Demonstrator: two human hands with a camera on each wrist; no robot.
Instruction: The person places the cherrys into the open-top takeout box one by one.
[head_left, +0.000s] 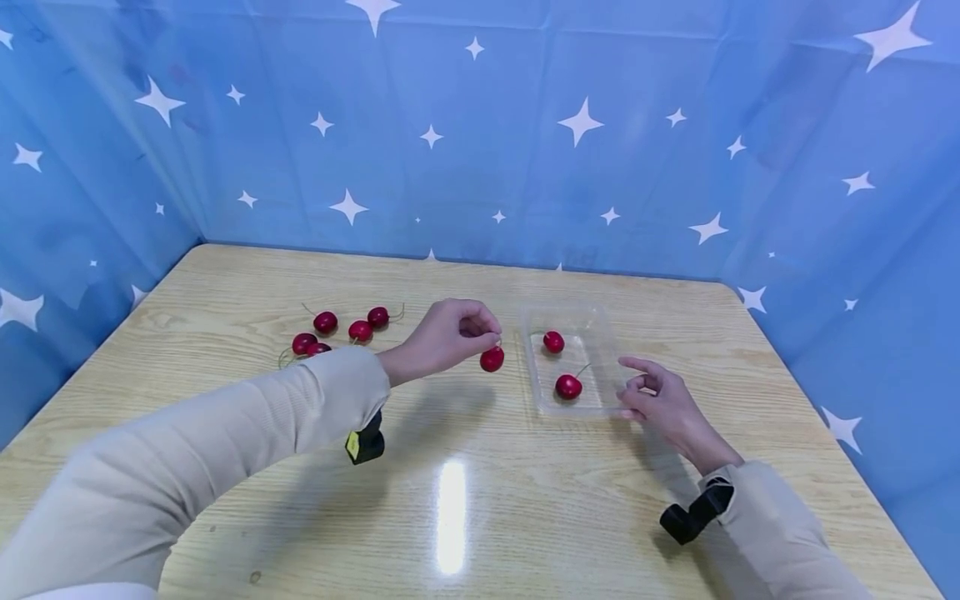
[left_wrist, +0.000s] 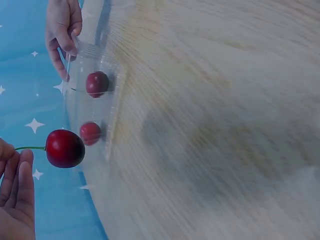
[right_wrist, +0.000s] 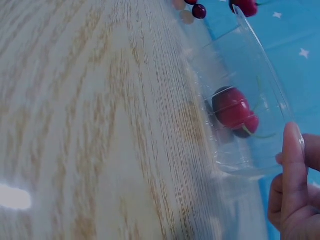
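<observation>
My left hand pinches the thin green stem of a red cherry, which hangs just left of a clear plastic box. In the left wrist view the same cherry shows whole, its stem between thumb and fingertips. Two more cherries lie inside the box: one toward the back, the other with its stem up near the front. At the box's right side my right hand holds the rim between thumb and fingers, as the right wrist view shows with the hand.
On the left of the wooden table, several stemmed cherries lie loose behind my left forearm, which partly covers some. A blue curtain with white stars stands around the back and sides.
</observation>
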